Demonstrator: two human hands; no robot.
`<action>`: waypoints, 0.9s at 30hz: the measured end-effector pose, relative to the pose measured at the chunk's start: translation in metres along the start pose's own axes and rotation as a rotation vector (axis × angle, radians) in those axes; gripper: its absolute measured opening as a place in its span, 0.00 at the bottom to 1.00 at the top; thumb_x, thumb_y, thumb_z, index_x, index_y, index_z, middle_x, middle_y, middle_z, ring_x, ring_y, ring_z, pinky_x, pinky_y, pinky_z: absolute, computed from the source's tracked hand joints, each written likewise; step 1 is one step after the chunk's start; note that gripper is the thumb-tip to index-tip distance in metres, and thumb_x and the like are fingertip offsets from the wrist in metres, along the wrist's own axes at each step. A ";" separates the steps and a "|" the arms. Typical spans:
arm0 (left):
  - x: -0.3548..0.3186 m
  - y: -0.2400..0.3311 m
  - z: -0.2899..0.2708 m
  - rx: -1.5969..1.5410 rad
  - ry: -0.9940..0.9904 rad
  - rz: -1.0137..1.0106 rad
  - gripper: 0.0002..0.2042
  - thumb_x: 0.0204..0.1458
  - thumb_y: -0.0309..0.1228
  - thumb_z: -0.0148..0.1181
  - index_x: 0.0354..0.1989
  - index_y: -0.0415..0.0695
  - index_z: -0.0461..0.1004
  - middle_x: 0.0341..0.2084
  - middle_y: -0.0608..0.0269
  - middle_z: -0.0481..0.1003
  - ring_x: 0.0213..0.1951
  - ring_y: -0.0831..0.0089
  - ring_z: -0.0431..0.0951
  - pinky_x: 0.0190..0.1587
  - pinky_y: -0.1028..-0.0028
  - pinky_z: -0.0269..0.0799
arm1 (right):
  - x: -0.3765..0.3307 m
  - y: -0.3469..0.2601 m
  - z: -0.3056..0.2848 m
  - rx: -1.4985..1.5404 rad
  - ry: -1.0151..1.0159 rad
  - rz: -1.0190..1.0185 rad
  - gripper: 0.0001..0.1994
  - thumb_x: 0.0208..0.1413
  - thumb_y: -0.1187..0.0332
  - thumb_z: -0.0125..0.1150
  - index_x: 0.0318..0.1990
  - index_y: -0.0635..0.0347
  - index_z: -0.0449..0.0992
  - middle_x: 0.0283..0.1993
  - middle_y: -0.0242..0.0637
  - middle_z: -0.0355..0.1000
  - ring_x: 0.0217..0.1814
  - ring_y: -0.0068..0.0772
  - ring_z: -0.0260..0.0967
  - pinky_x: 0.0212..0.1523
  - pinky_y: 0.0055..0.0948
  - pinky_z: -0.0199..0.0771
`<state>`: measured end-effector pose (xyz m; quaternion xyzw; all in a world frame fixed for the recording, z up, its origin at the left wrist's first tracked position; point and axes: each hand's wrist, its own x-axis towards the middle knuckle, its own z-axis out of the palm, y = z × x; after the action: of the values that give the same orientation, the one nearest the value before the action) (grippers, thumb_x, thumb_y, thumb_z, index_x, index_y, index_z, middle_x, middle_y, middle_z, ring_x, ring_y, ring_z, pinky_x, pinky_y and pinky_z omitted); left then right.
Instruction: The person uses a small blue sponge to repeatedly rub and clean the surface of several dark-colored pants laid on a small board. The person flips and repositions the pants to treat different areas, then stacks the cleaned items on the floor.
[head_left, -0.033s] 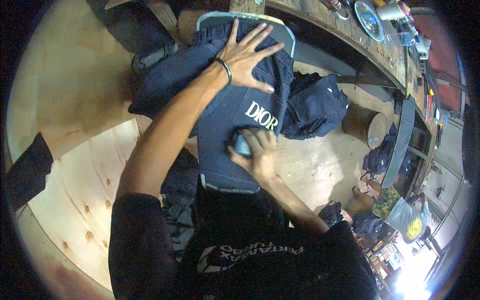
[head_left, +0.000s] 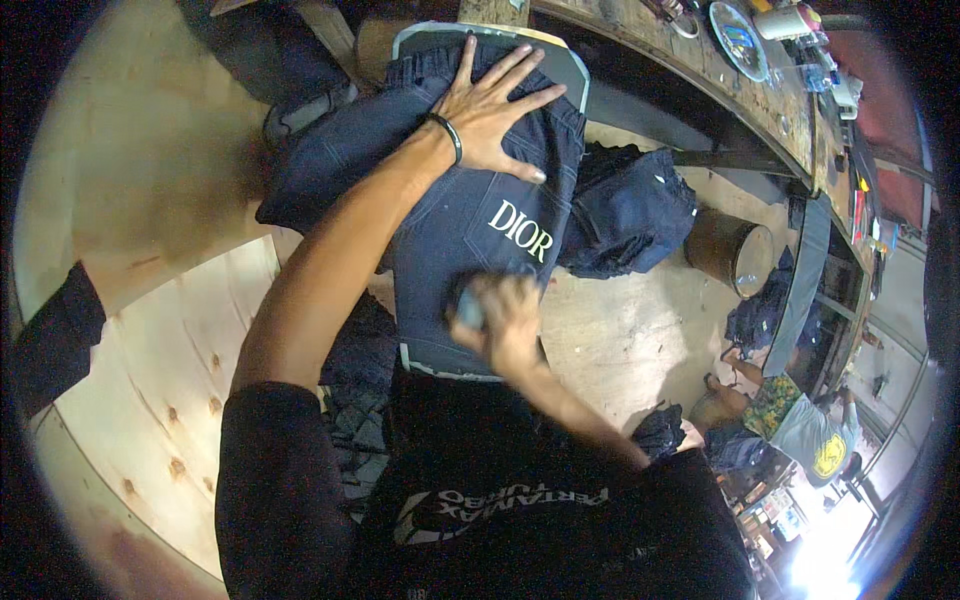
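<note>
Dark navy denim pants (head_left: 440,270) with an elastic waistband are drawn over a board (head_left: 572,75) with a pale edge, in front of me. White lettering (head_left: 520,232) is on the cloth by a seamed pocket. My left hand (head_left: 490,120) lies spread flat near the waistband, a black band on its wrist. Lower down, below the lettering, my right hand (head_left: 512,318) is closed round a small light-blue block (head_left: 470,306) against the denim. This hand is smeared by motion, and its fingers partly cover the block, so its exact kind does not show.
A heap of dark denim (head_left: 625,210) lies right of the board, beside a round wooden block (head_left: 732,250). Along the upper right runs a wooden workbench (head_left: 650,50) carrying a blue plate (head_left: 738,45). Another person (head_left: 810,430) is at lower right. Plywood (head_left: 180,400) lies at left.
My right hand has moved slightly down and left over the denim with the light-blue block, away from the lettering. My left hand stays in place.
</note>
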<state>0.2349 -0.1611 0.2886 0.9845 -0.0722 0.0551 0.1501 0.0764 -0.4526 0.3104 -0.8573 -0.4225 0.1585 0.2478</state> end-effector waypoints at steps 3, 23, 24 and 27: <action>0.000 -0.002 -0.001 0.088 -0.045 -0.020 0.63 0.37 0.79 0.68 0.84 0.68 0.53 0.85 0.48 0.41 0.85 0.50 0.39 0.76 0.21 0.26 | 0.003 0.006 -0.005 0.211 -0.024 -0.234 0.28 0.43 0.53 0.85 0.50 0.57 0.83 0.44 0.42 0.73 0.47 0.49 0.69 0.49 0.50 0.70; -0.392 0.156 0.133 -0.617 0.097 -0.970 0.27 0.78 0.45 0.42 0.75 0.38 0.62 0.67 0.36 0.71 0.67 0.44 0.74 0.70 0.53 0.65 | 0.067 -0.052 0.068 0.118 0.226 -0.262 0.35 0.48 0.47 0.81 0.63 0.46 0.79 0.64 0.50 0.67 0.86 0.74 0.41 0.77 0.89 0.30; -0.396 0.146 0.125 -0.713 0.008 -1.067 0.25 0.78 0.44 0.42 0.73 0.39 0.65 0.65 0.37 0.74 0.65 0.46 0.76 0.68 0.54 0.68 | 0.084 -0.075 0.082 0.142 0.253 -0.284 0.33 0.52 0.48 0.77 0.66 0.45 0.78 0.61 0.51 0.67 0.85 0.74 0.41 0.76 0.90 0.30; -0.361 0.115 0.069 -0.763 0.423 -1.041 0.19 0.77 0.42 0.49 0.56 0.35 0.75 0.49 0.41 0.80 0.48 0.47 0.84 0.52 0.58 0.77 | 0.148 -0.118 0.078 0.428 0.227 -0.282 0.35 0.53 0.49 0.78 0.64 0.58 0.77 0.61 0.56 0.70 0.71 0.66 0.64 0.74 0.70 0.56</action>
<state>-0.1322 -0.2453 0.2089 0.7370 0.4278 0.1376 0.5048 0.0507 -0.2499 0.3028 -0.7304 -0.4642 0.1111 0.4886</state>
